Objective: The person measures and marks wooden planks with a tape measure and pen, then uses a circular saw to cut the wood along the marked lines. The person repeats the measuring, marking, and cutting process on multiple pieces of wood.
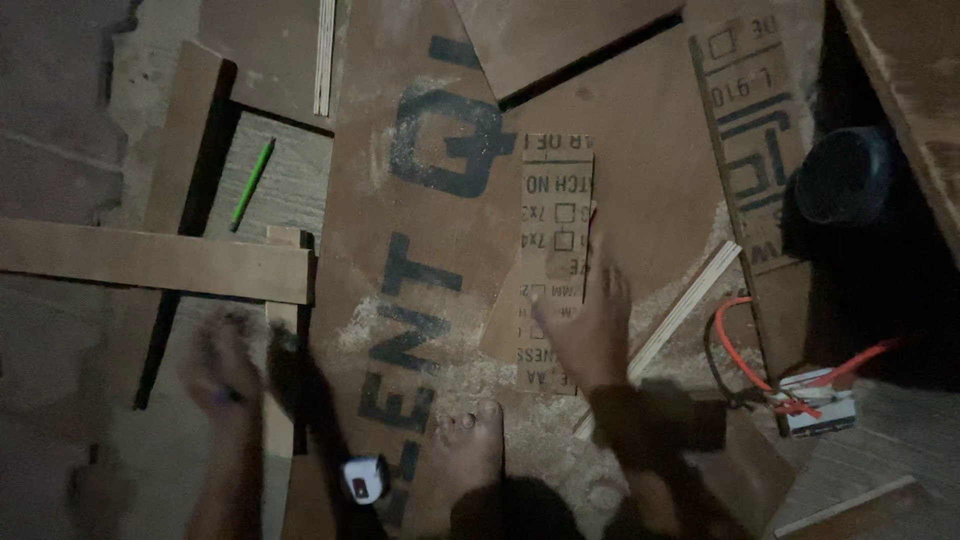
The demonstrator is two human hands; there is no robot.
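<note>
Plywood offcut [548, 265], a small printed rectangle, lies flat on the large sheet of plywood [640, 190] in front of me, and my right hand [590, 325] rests on its lower right part, fingers spread wide and flat, palm down, gripping nothing. My left hand [222, 365] is blurred, down by the narrow upright strip of wood [285, 330] at the sheet's left edge; I cannot tell whether its fingers are closed or open, or whether they hold anything. My bare foot [468, 445] stands on the sheet near me, with a tape measure [363, 480] just to its left. A long plank [150, 258] crosses at the left, a green pencil [251, 183] lies beyond it, and a thin wooden batten [680, 315] slants away from my right hand. Orange cable [735, 350] loops to a small box [820, 410] on the right.
</note>
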